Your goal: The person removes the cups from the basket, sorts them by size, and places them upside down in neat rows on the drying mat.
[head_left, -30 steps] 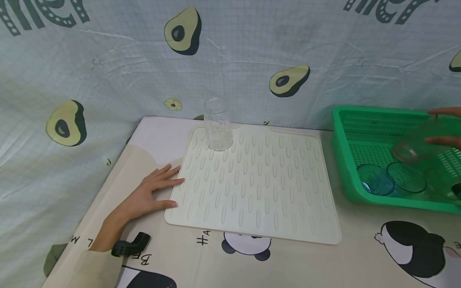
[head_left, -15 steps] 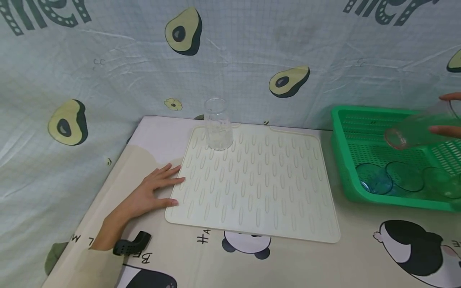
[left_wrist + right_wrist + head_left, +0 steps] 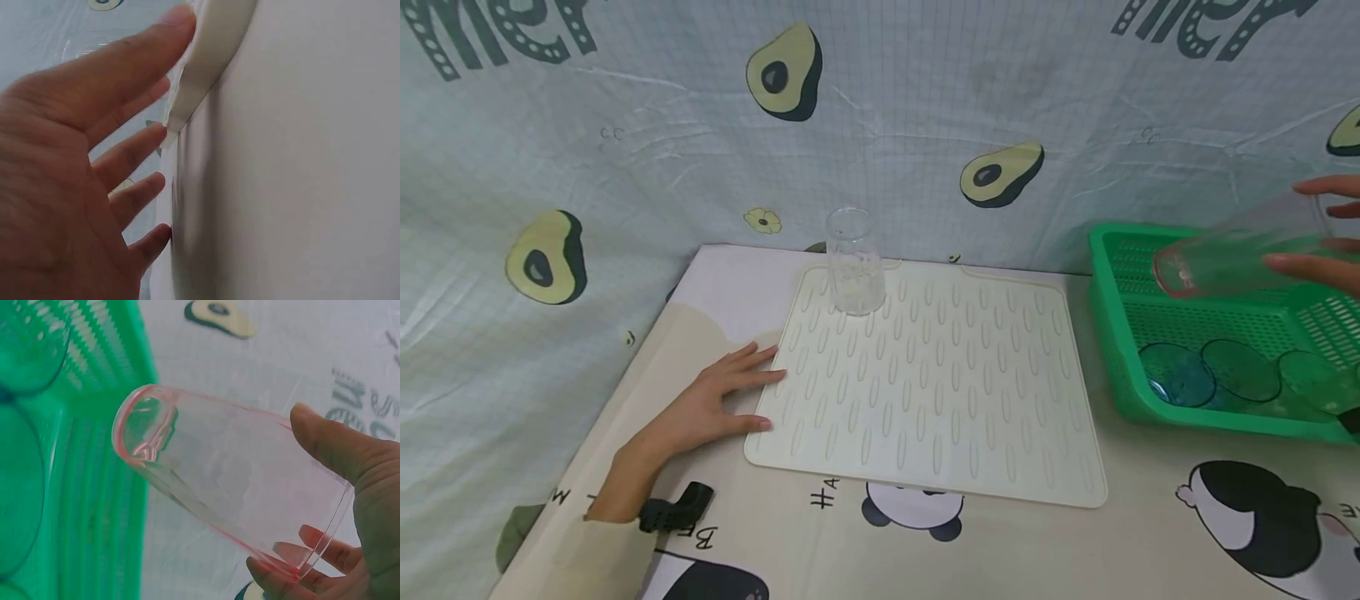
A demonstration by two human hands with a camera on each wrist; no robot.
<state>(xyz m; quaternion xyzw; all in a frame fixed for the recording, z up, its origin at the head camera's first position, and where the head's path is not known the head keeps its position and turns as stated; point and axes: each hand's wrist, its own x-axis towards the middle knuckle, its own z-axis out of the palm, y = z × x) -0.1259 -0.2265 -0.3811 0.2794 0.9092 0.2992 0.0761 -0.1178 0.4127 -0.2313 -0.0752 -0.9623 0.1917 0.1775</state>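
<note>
My right hand [image 3: 1330, 233] grips a clear pink-tinted glass [image 3: 219, 469] near its rim, thumb on one side and fingers on the other. The glass lies tilted over the green basket [image 3: 1105, 350], its base pointing left. My left hand [image 3: 707, 404] rests at the left edge of the off-white ridged mat [image 3: 940, 392], fingers spread, with fingertips right at the mat's edge, as the left wrist view [image 3: 94, 131] also shows. A clear glass [image 3: 856, 267] stands upright at the back left of the mat.
Inside the basket stand several tinted glasses, a blue glass [image 3: 1178, 375] and a greenish glass [image 3: 1242, 371] among them. A printed cloth [image 3: 925, 558] covers the table, and an avocado-patterned curtain [image 3: 895, 100] hangs right behind it.
My right hand has raised the pink glass from within the basket and brought it leftward, tilting it closer to level. The left hand stays in place on the mat.
</note>
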